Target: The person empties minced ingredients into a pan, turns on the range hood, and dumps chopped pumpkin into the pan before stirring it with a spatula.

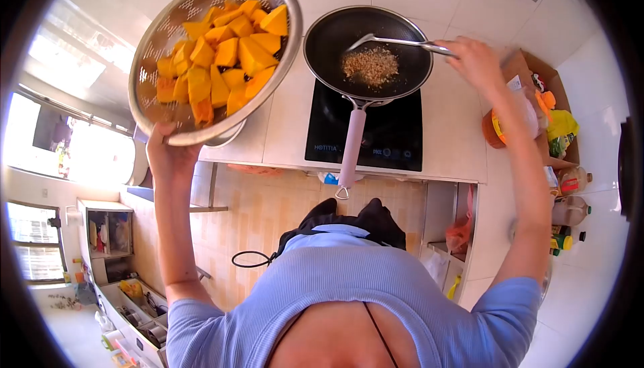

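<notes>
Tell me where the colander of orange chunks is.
The colander is at the upper left of the head view, in the left hand, beside the frying pan.

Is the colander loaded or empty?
Loaded: orange chunks sit in the colander, which the left hand holds beside the pan.

A kitchen, seemingly a home one: an induction cooktop (396, 141) on a tiled counter (285, 130), a frying pan (329, 42), food bottles (570, 210) along the wall.
</notes>
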{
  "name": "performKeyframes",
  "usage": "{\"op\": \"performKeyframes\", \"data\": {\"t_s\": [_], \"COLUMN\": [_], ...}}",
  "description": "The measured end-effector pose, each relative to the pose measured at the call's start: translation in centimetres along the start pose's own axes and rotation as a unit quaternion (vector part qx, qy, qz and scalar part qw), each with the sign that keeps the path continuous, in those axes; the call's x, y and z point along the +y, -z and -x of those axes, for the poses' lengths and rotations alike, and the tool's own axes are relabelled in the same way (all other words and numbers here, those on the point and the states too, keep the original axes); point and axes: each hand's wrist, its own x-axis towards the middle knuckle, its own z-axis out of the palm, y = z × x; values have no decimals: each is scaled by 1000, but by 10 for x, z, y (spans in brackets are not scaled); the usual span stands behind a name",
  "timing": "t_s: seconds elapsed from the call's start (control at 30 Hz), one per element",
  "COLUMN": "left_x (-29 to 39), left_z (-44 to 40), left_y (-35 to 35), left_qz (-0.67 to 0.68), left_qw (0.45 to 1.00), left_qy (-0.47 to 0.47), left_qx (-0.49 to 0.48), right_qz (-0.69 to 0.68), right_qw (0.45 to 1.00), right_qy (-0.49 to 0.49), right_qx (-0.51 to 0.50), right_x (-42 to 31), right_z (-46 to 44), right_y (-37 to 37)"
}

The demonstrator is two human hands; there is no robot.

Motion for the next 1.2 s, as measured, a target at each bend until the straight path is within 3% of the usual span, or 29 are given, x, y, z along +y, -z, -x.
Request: {"op": "performKeyframes", "data": {"t_s": [0.2, 0.3, 0.47, 0.63, 0.73, 0.8, 0.87, 0.93, 1.03, 1.2], "left_x": [-9, -13, -37, -63, -90, -112, -131, -160, -197, -226], "left_z": [-38, -22, 5, 44, 77, 98, 111, 142, 174, 205], "left_y": [-12, -15, 33, 93, 133, 164, 176, 218, 246, 253], "left_qz": [-6, 26, 107, 132, 141, 138, 144, 154, 172, 207], "left_qw": [997, 998, 992, 972, 950, 932, 910, 886, 857, 796], "left_qy": [40, 44, 63, 55, 36, 46, 49, 76, 84, 110], "left_qx": [-60, -29, 9, 188, 276, 333, 385, 431, 479, 558], "right_qz": [2, -29, -55, -75, 74, -3, -134, -132, -188, -68], "right_qw": [999, 999, 986, 977, 990, 996, 975, 965, 942, 937], "right_qy": [27, -23, -157, -198, -18, 84, 92, 59, 23, 8], "right_qx": [24, 18, 6, -25, 120, 13, -149, -218, -278, -343], "right_x": [1, 17, -16, -42, -71, -96, -134, -142, -161, -159], "right_z": [14, 37, 53, 54, 53, 62, 62, 56, 36, 27], "right_y": [-76, -53, -58, -104, -96, -103, -129, -162, -190, -209]}}
